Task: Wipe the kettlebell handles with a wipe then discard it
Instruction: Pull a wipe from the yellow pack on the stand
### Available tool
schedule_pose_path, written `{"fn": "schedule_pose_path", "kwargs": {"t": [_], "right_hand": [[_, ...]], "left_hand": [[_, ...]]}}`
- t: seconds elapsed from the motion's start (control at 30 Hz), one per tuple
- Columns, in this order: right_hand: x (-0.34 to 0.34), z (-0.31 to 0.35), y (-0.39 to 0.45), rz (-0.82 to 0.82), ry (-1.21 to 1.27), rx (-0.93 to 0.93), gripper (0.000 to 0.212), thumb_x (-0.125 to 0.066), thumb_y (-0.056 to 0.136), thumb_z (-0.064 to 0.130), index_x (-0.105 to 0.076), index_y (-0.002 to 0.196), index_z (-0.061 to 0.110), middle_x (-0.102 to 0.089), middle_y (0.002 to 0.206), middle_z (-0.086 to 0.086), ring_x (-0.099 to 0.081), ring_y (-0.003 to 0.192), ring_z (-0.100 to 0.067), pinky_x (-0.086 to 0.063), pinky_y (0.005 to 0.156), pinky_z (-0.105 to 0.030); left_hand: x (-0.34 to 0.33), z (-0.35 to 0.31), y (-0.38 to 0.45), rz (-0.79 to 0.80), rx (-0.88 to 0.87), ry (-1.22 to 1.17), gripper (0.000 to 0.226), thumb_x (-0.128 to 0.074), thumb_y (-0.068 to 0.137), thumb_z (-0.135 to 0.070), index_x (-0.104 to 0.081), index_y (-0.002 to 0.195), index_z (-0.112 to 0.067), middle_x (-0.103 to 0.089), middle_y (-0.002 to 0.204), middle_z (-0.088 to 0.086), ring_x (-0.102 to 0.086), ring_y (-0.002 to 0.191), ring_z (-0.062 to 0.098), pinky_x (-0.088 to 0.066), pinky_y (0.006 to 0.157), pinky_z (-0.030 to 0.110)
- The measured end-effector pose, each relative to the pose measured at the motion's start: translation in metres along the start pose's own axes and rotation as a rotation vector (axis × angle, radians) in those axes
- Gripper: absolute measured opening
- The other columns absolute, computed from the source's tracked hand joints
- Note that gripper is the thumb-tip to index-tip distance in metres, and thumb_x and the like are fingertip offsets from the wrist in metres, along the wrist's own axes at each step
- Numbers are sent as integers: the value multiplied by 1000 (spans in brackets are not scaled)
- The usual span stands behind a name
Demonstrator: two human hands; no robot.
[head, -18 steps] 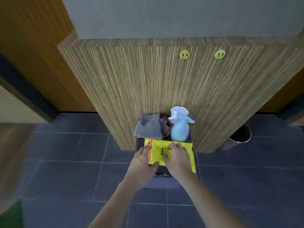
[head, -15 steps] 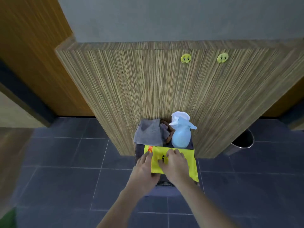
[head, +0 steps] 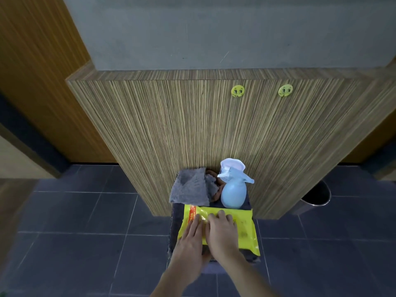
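Note:
A yellow pack of wipes lies on a small dark stool against a wood-panelled wall. My left hand rests flat on the pack's left part, fingers stretched forward. My right hand lies beside it on the pack's middle, fingertips at the clear flap near the top edge. Neither hand holds a wipe. No kettlebell is in view.
Behind the pack stand a pale blue spray bottle and a grey cloth over a brown object. A round metal bin stands on the dark tiled floor at the right. Two yellow smiley hooks sit on the panel.
Both hands have slid a little forward on the pack, and my left fingers have straightened. My head has tilted up, so the stool sits lower in view.

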State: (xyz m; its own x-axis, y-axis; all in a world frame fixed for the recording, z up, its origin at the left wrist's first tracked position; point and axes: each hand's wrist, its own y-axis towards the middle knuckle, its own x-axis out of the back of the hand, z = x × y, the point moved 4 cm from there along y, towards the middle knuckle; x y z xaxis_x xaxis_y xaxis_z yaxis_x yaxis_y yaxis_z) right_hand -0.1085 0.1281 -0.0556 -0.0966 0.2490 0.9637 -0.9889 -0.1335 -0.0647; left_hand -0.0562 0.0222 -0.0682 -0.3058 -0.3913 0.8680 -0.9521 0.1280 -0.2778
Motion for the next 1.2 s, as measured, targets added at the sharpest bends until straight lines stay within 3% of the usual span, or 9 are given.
{"fn": "schedule_pose_path", "kwargs": {"t": [0.07, 0.13, 0.23, 0.4, 0.5, 0.6, 0.7, 0.8, 1.2], "right_hand": [[2, -5, 1, 25, 79, -13, 18, -54, 102, 31, -66, 109, 20, -58, 112, -3, -56, 101, -26, -46, 83, -36], [4, -12, -2, 24, 163, -23, 24, -45, 106, 29, -64, 116, 17, -57, 116, -4, -54, 104, -26, -44, 86, -34], [10, -30, -8, -42, 219, -94, 19, -54, 103, 31, -67, 103, 18, -58, 110, -2, -54, 106, -27, -47, 84, -38], [18, -75, -22, -128, 321, -302, 12, -62, 97, 23, -69, 94, 13, -62, 117, -8, -57, 111, -38, -49, 92, -50], [23, -115, -30, -115, 511, -447, 14, -57, 100, 20, -64, 92, 12, -59, 112, -14, -58, 94, -30, -45, 77, -41], [27, -130, -40, -49, 600, -427, 31, -55, 102, 19, -48, 72, 18, -59, 82, -6, -49, 68, -11, -37, 60, -39], [27, -128, -43, -61, 642, -434, 35, -55, 102, 19, -45, 68, 20, -55, 68, 0, -51, 66, -17, -38, 57, -35], [27, -127, -42, -69, 648, -442, 36, -56, 101, 21, -44, 67, 24, -55, 67, 3, -52, 68, -21, -39, 59, -38], [25, -135, -41, -32, 667, -353, 34, -61, 100, 21, -51, 68, 23, -56, 61, 3, -51, 60, -15, -39, 56, -35]], "left_hand": [[-5, 0, 1, 21, 19, 37, 106, 0, 73, -68, -6, 166, -17, 18, 171, -6, 8, 161, 17, -22, 128, 34], [-8, -2, -1, 35, 37, 53, 96, -15, 88, -71, -6, 167, -17, 18, 173, -4, 8, 162, 19, -25, 127, 37], [-8, -8, -6, 57, 52, 71, 81, -37, 105, -58, -4, 167, -18, 20, 173, -8, 6, 162, 18, -28, 126, 38], [-9, -16, -8, 79, 94, 59, 83, -39, 105, -57, 1, 167, -19, 25, 170, -14, 4, 161, 16, -27, 126, 42], [-10, -17, -8, 68, 104, 87, 82, -37, 105, -58, -1, 167, -18, 23, 171, -13, 1, 162, 18, -30, 125, 43], [-5, -21, -4, 39, 134, 82, 75, -38, 105, -58, -20, 165, -17, 5, 175, -8, -8, 161, 22, -30, 123, 46], [3, -27, 5, -79, 119, 118, 59, -42, 106, -56, -47, 151, -19, -28, 166, -2, -27, 152, 25, -36, 118, 43], [5, -37, 17, -128, 23, 135, 46, -50, 105, -50, -57, 142, -25, -44, 148, -4, -39, 138, 23, -38, 113, 39], [-7, -60, 55, -219, -93, 87, 22, -56, 103, -26, -71, 95, -11, -62, 103, 4, -54, 109, 26, -51, 91, 41]]}}
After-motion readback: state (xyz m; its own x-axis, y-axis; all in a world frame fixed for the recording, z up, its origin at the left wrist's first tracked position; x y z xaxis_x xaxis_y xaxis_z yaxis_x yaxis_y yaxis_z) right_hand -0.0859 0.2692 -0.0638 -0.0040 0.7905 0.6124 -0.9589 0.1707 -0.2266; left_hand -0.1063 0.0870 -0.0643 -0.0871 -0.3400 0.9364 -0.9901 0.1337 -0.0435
